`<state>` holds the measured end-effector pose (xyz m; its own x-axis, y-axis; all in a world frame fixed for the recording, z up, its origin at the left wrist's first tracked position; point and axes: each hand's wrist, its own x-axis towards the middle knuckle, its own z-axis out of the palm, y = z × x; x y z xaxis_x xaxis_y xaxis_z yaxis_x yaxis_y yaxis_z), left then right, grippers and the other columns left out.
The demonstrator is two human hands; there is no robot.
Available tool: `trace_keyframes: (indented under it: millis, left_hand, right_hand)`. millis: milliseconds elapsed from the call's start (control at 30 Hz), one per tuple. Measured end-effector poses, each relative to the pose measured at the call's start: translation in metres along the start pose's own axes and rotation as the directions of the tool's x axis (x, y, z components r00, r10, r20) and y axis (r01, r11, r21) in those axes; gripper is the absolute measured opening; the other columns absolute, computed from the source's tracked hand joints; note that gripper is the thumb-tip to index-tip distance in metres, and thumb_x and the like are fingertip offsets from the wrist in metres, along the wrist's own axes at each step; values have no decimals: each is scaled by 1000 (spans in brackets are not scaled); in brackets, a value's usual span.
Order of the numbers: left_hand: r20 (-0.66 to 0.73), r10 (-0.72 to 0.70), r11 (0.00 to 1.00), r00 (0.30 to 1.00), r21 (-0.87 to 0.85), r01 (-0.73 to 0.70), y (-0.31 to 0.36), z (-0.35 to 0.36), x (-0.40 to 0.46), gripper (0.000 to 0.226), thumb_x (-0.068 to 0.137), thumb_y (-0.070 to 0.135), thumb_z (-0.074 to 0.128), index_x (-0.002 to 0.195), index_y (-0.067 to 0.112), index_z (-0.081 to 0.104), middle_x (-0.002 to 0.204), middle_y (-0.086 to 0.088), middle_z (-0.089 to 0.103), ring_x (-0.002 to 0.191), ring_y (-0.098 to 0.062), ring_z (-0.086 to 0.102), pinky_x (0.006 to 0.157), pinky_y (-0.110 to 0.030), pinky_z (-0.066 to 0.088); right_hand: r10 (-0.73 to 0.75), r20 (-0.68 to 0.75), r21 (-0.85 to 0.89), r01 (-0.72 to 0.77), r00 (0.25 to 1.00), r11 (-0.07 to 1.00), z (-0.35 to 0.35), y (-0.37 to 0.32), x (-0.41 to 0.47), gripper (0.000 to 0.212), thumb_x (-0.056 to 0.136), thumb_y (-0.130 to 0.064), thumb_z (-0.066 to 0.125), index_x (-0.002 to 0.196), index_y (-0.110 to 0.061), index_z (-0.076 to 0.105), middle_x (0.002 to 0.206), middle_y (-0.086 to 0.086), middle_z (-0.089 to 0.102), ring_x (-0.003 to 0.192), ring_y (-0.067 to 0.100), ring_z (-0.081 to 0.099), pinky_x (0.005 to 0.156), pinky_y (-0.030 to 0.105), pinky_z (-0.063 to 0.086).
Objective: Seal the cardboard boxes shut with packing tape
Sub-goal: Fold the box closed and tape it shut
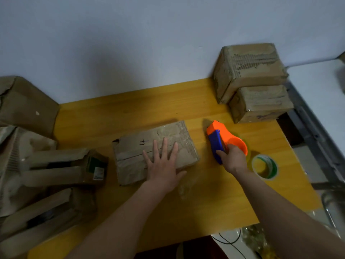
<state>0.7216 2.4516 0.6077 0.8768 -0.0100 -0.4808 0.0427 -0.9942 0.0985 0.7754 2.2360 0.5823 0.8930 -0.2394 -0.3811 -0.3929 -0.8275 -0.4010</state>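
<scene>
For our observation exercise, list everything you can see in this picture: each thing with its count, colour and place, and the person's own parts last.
Table: one, yellow wood, against the wall.
Flat box: one, brown, table centre, marked "4".
Stacked boxes: two, brown, taped, far right corner.
Open boxes: several, brown, left edge.
Dispenser: one, orange and blue, right of the flat box.
Tape roll: one, clear with green core, lying flat by the dispenser.
Cable: one, black, below the table's near edge.
Left hand: flat on the flat box.
Right hand: grips the dispenser.
</scene>
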Motion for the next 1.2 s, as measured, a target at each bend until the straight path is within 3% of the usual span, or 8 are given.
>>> trace_keyframes:
  millis: [100, 200, 467, 567, 767, 900, 1067, 1200]
  left_hand:
    - [-118, -67, 975, 991, -218, 40, 14, -30, 3, 75, 94, 60, 38, 155, 25, 9, 163, -2, -4, 149, -27, -9, 118, -51, -10]
    - [-133, -137, 846, 982, -531, 46, 35, -69, 18, 59, 102, 38, 38, 153, 14, 20, 161, -4, 18, 148, -21, 14, 121, -40, 9]
    - [211, 120, 420, 970, -896, 143, 68, -108, 30, 41, 106, 25, 34, 128, 0, 58, 132, -11, 58, 96, -11, 60, 68, -6, 44]
    - [249, 132, 340, 959, -921, 192, 69, -100, 34, 37, 104, 26, 39, 120, 5, 64, 126, -7, 63, 104, -14, 59, 92, -20, 44]
    - [349, 160, 169, 923, -931, 323, 72, -90, 34, 23, 95, 28, 58, 105, 8, 65, 103, -6, 68, 94, -19, 64, 90, -31, 51]
    - [352, 86, 144, 932, -930, 338, 71, -83, 35, 27, 91, 18, 65, 112, 2, 64, 100, -12, 68, 91, -22, 65, 84, -30, 55]
    - [208, -140, 199, 968, -952, 234, 64, -81, 46, 14, 90, 12, 68, 77, 7, 64, 77, -9, 66, 57, -8, 61, 55, -18, 52]
    - [130, -169, 317, 977, -931, 179, 50, -81, 52, 18, 86, 16, 72, 96, 1, 70, 91, -12, 70, 81, -18, 64, 74, -28, 52]
  right_hand:
    - [-156, 111, 350, 108, 982, 931, -33, 17, -15, 19, 93, -17, 61, 90, 2, 58, 83, 19, 61, 76, 26, 54, 63, 34, 35]
    - [-332, 274, 632, 92, 903, 769, -63, 29, -40, 15, 91, -8, 60, 104, -10, 67, 101, 8, 72, 90, 18, 68, 76, 29, 52]
    - [-456, 448, 692, 25, 769, 721, -101, 43, -64, 21, 93, -6, 54, 110, -10, 66, 103, 1, 73, 97, 14, 68, 76, 19, 52]
    - [-437, 485, 669, 0, 757, 743, -106, 49, -63, 18, 93, -11, 55, 108, -8, 66, 102, 3, 73, 96, 15, 68, 77, 20, 52]
    - [-329, 466, 688, -103, 821, 718, -103, 43, -64, 21, 77, -26, 71, 94, -14, 67, 83, 0, 74, 71, 11, 69, 65, 22, 53]
    - [-365, 502, 680, -97, 784, 727, -104, 30, -68, 16, 84, -21, 68, 97, -12, 64, 82, 0, 73, 71, 11, 69, 62, 18, 52]
    - [-327, 502, 661, -111, 800, 742, -96, 6, -74, 21, 85, -27, 68, 100, -14, 64, 77, -3, 73, 68, 10, 69, 63, 22, 54]
    - [-284, 497, 636, -121, 820, 762, -92, -9, -80, 21, 84, -31, 69, 98, -15, 64, 76, -2, 72, 64, 9, 68, 59, 20, 53]
